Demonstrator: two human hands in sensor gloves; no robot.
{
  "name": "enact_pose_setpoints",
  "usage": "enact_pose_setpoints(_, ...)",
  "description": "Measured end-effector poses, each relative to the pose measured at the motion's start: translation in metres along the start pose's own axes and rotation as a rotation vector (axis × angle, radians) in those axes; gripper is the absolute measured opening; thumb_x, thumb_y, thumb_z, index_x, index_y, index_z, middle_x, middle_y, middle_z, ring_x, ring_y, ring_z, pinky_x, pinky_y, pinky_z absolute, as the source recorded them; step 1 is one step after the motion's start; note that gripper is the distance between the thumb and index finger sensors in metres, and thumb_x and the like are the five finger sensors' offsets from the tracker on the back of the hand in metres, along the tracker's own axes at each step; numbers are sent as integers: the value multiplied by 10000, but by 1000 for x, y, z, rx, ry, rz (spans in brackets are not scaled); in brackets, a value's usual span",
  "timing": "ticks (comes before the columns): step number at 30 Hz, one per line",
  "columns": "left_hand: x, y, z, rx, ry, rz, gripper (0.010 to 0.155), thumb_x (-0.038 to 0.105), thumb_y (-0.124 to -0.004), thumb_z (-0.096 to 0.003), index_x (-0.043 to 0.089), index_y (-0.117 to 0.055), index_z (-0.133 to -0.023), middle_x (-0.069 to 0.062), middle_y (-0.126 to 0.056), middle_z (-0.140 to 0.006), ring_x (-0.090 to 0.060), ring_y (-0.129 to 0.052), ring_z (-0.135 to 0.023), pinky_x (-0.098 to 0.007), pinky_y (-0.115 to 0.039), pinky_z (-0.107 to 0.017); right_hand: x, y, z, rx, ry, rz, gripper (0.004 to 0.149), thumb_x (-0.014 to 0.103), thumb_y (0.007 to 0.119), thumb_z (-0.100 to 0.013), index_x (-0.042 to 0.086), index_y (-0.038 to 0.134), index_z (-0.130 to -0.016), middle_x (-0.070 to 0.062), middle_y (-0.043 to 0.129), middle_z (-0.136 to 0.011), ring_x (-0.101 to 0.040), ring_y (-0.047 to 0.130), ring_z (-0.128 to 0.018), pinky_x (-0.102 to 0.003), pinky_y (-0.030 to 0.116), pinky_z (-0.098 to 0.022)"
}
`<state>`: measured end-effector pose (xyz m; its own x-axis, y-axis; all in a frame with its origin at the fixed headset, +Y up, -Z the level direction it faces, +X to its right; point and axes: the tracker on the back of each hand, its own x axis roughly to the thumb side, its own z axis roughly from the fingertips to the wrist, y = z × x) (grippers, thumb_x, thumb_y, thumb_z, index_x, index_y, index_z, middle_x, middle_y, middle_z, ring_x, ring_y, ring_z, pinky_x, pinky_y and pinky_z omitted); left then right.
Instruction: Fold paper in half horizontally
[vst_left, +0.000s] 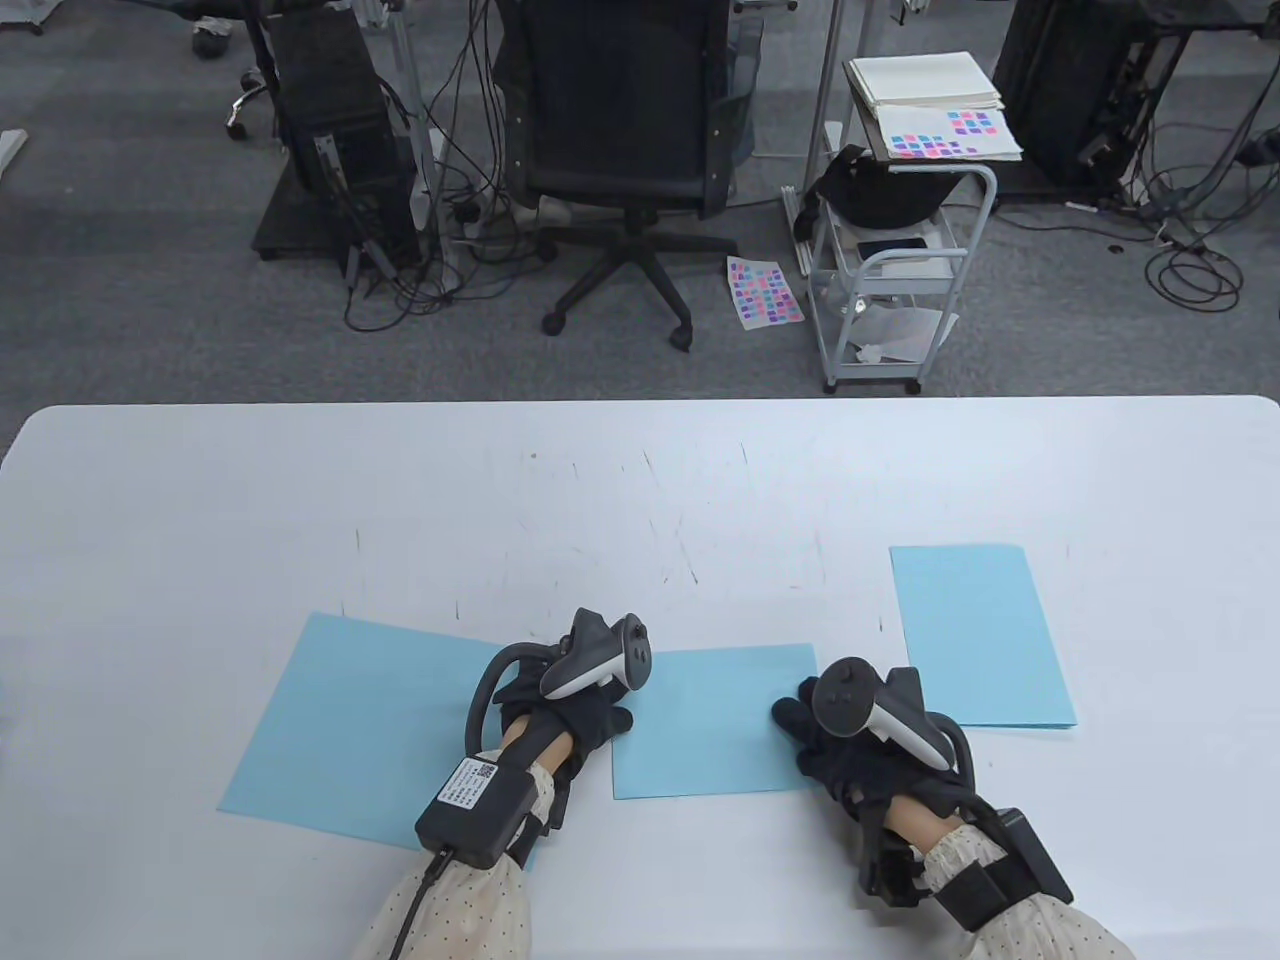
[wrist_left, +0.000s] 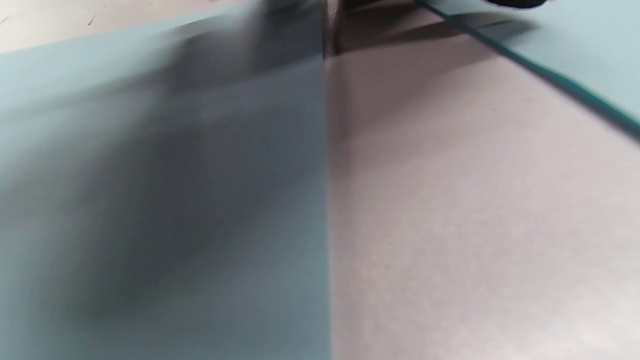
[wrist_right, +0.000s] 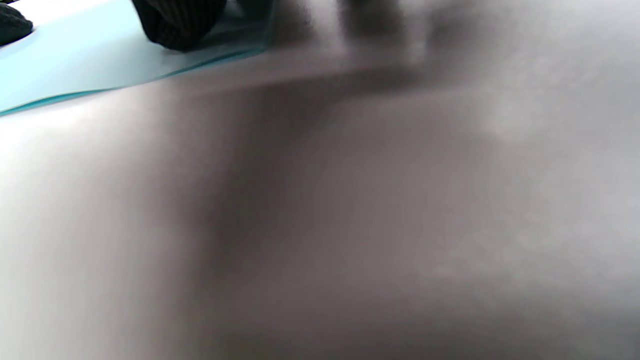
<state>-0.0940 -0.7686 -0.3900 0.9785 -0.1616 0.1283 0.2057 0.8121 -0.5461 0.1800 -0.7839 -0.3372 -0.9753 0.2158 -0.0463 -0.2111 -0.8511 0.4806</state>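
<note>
A folded light-blue paper (vst_left: 715, 725) lies on the white table (vst_left: 640, 480) near the front, between my hands. My left hand (vst_left: 603, 718) rests on its left edge, fingers on the paper. My right hand (vst_left: 800, 728) rests on its right edge, and a gloved fingertip (wrist_right: 175, 25) presses the paper (wrist_right: 75, 65) in the right wrist view. The paper's edge (wrist_left: 575, 50) also shows at the top right of the left wrist view. Neither hand grips anything.
A larger flat blue sheet (vst_left: 350, 720) lies under my left forearm and fills the left of the left wrist view (wrist_left: 150, 200). Another folded blue paper (vst_left: 980, 635) lies to the right. A chair (vst_left: 625, 150) and a cart (vst_left: 900, 250) stand beyond the table.
</note>
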Motion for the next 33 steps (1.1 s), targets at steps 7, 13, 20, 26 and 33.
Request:
enact_pose_setpoints(7, 4, 4, 6, 18, -9, 43, 657, 605, -628, -382, 605, -379, -990, 311, -323, -1161, -74, -277, -1172, -483, -344, -895, 1, 0, 0, 0, 0, 8, 581, 383, 657, -500, 516, 391, -999, 229, 226, -1141, -287, 86, -1069, -633, 69, -726)
enact_pose_setpoints(13, 14, 15, 27, 121, -52, 44, 677, 608, -629, -379, 599, -362, -1001, 294, -294, -1172, -86, -257, -1175, -490, -334, -896, 1, -1, -1, 3, -2, 8, 582, 382, 659, -500, 513, 392, -1000, 229, 226, -1141, -288, 86, -1069, -633, 67, -725)
enact_pose_setpoints(20, 18, 20, 54, 237, -80, 54, 701, 617, -628, -374, 598, -330, -1008, 273, -268, -1184, -106, -234, -1181, -503, -321, -898, 1, -1, -1, 0, -5, 10, 581, 381, 660, -500, 511, 394, -1001, 226, 228, -1142, -292, 89, -1069, -634, 67, -724)
enact_pose_setpoints(26, 9, 14, 73, 329, -71, 92, 726, 626, -626, -370, 586, -302, -1018, 255, -247, -1194, -129, -216, -1186, -518, -306, -896, 1, -1, -1, -4, -8, 7, 581, 380, 661, -500, 506, 398, -1003, 222, 233, -1143, -295, 92, -1069, -636, 66, -723)
enact_pose_setpoints(33, -9, -2, 89, 410, -46, 123, 757, 639, -623, -364, 587, -254, -1023, 231, -185, -1201, -153, -164, -1186, -539, -272, -895, 1, -1, -1, -4, -12, 1, 582, 374, 670, -500, 499, 408, -1005, 210, 239, -1147, -296, 96, -1069, -639, 67, -721)
